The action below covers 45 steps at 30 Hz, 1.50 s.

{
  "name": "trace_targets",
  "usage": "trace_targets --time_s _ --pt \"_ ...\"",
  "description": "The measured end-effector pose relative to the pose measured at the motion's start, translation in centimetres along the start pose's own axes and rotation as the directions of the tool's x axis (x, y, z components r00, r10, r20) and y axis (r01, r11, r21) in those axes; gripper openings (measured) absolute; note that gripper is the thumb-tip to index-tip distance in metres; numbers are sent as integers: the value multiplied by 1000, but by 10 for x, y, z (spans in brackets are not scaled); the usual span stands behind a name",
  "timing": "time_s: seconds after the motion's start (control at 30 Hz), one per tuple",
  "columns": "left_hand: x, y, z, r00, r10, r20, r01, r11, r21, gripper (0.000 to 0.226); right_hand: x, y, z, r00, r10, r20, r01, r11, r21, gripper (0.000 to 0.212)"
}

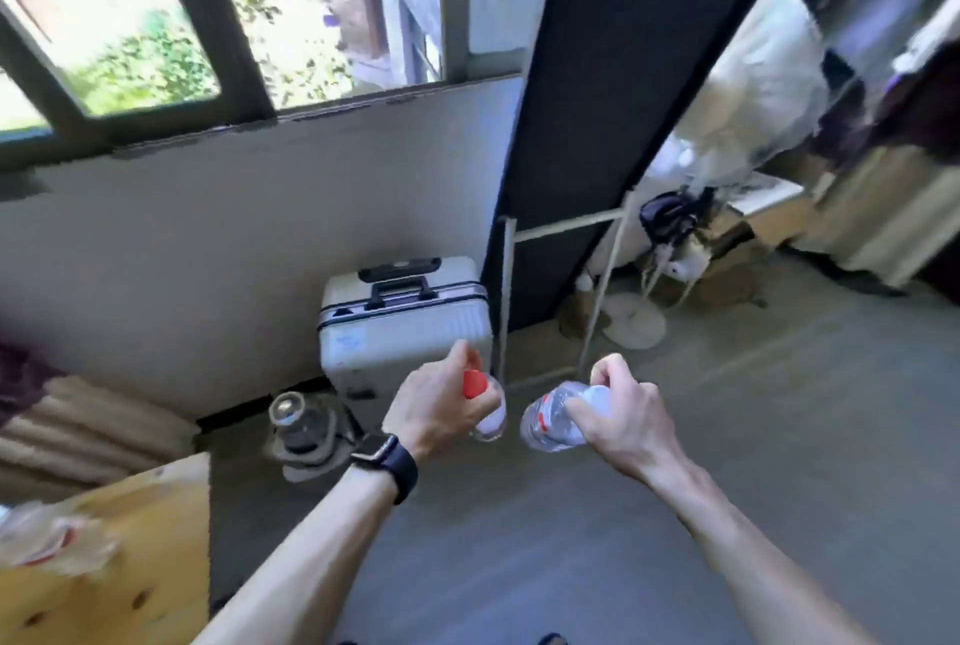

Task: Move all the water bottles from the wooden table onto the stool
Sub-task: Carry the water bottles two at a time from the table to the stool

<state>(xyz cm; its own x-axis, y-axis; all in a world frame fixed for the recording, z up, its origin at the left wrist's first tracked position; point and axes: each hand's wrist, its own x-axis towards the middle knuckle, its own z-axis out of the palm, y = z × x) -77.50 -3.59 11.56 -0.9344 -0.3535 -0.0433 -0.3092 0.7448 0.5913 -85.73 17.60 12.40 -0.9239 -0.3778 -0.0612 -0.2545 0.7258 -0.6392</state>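
While both bottles hang over the floor, each hand is closed tight around one, likely so two go in one trip. The left hand (439,405) holds its bottle (488,410) near the red cap, standing almost straight, cap up. The right hand (621,418) holds the other bottle (550,418) tipped sideways, long side pointing left. More bottles may sit on the wooden surface (130,566), lower left. No stool shows.

Fingers of the left hand (436,405) covered most of its red-capped bottle (488,410). The right hand (623,416) hid the neck of the other bottle (550,421). The wooden table (130,566) ran off the frame's lower left, and blurred bottles (47,535) smeared its edge.
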Motion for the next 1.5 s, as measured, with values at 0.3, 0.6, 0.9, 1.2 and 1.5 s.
trace_targets --time_s 0.3,0.6,0.9,1.2,1.5 --pt "108 218 121 874 413 258 -429 903 7 26 3 160 -158 878 327 -351 -322 944 75 33" --pt "215 381 240 555 656 511 -765 644 5 28 35 276 -250 607 601 -520 -580 782 226 28" --pt "281 522 336 189 787 587 -949 301 -97 28 46 351 -348 290 670 -684 -712 628 314 27" --pt "331 675 418 133 788 601 -965 242 -103 28 69 466 -442 127 640 -758 -722 584 371 24" --pt "388 836 526 212 754 622 -949 311 -54 22 110 607 -563 120 685 -718 -697 573 430 24"
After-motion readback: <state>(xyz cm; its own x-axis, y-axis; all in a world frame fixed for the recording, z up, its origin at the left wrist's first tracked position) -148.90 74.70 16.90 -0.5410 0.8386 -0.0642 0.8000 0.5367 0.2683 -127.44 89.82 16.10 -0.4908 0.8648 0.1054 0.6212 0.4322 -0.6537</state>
